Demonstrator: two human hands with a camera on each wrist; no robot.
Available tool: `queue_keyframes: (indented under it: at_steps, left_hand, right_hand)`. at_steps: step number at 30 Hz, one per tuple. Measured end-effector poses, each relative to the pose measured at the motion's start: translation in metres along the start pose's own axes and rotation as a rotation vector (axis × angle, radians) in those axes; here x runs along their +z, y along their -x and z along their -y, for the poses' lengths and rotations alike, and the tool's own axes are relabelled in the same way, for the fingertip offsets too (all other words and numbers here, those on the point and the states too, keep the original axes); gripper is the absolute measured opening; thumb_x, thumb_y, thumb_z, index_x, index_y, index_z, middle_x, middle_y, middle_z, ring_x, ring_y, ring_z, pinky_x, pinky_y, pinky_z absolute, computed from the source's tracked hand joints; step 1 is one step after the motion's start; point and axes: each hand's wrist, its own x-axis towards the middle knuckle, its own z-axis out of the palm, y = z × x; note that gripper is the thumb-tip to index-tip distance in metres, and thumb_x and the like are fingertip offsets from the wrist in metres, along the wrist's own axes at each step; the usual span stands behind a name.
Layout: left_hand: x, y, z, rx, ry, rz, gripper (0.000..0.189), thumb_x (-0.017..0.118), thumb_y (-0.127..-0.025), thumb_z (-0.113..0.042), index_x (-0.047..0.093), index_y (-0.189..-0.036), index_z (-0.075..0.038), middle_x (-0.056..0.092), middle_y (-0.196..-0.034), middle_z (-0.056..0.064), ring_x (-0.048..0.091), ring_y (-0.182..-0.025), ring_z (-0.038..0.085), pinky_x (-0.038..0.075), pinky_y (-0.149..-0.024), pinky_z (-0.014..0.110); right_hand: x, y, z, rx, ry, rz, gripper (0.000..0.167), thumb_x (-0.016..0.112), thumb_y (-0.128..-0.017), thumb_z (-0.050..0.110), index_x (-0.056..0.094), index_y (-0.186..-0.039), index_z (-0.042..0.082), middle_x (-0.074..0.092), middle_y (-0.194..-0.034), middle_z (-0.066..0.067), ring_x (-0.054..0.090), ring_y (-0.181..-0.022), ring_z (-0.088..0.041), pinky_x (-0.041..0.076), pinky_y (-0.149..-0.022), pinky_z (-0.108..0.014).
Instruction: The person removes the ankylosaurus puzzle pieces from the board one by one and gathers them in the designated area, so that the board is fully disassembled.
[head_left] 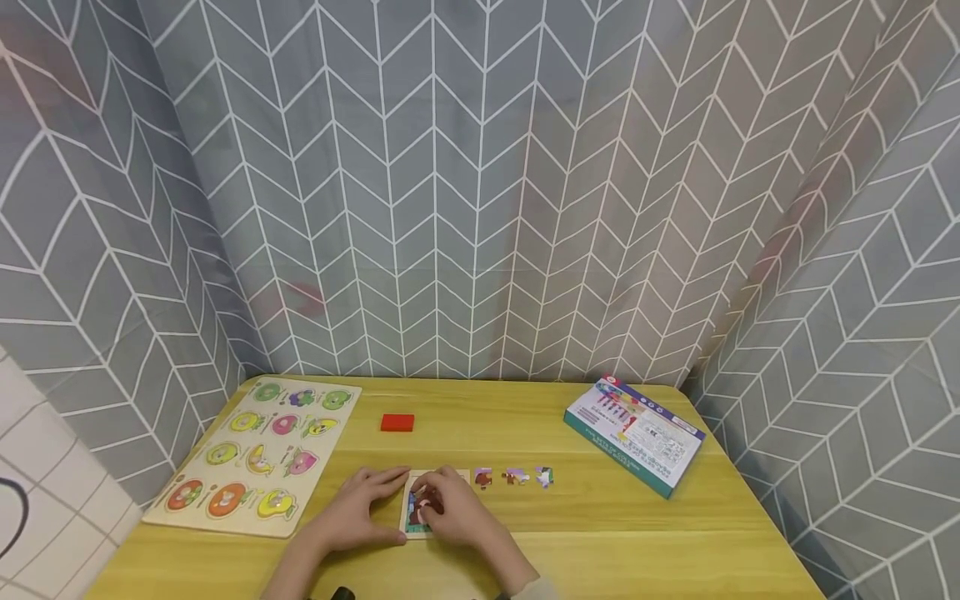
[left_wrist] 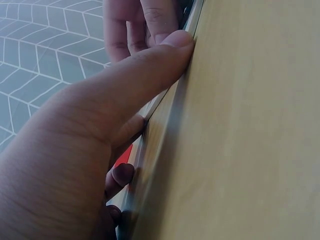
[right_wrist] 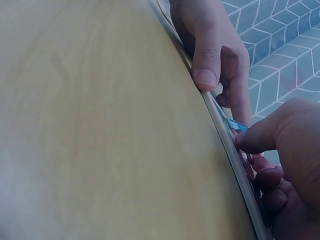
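A small jigsaw board [head_left: 415,525] with a pale frame and a partly filled picture lies on the table in front of me. My left hand [head_left: 351,510] holds its left side, thumb at the near corner and index finger at the far corner. Over the picture, my right hand [head_left: 459,510] has its thumb and index finger bent about a brown jigsaw piece [head_left: 431,500], mostly hidden by the fingers. The right thumb touches the picture surface in the right wrist view. Loose jigsaw pieces [head_left: 515,477] lie in a row right of the board.
A red block [head_left: 397,422] lies beyond the board. On the left is a large fruit puzzle board [head_left: 247,471]; at the back right, a white and teal box [head_left: 634,433]. A patterned curtain [head_left: 480,192] hangs behind the wooden table [head_left: 637,542].
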Motion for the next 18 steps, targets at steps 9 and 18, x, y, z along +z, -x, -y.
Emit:
queue_keyframes:
  at_steps: [9, 18]
  left_hand:
    - [-0.0016, 0.0011, -0.0028, 0.007, -0.004, 0.000, 0.097, 0.085, -0.076, -0.070, 0.057, -0.155, -0.021, 0.052, -0.162, -0.005, 0.044, -0.118, 0.011, 0.045, -0.102, 0.047]
    - [-0.0011, 0.0000, -0.0019, 0.008, -0.010, 0.001, 0.097, 0.086, -0.076, -0.069, 0.058, -0.155, -0.021, 0.051, -0.162, -0.004, 0.044, -0.116, 0.010, 0.044, -0.102, 0.048]
  right_hand:
    - [0.0008, 0.0016, -0.0054, -0.028, 0.000, 0.010, 0.028, 0.072, -0.096, 0.007, 0.073, -0.122, 0.017, 0.058, -0.110, 0.006, 0.050, -0.092, -0.002, 0.048, -0.084, -0.024]
    - [0.0002, 0.0005, -0.0065, -0.041, 0.024, 0.024, 0.026, 0.068, -0.101, 0.010, 0.073, -0.126, 0.014, 0.059, -0.111, 0.006, 0.048, -0.092, 0.000, 0.047, -0.083, -0.022]
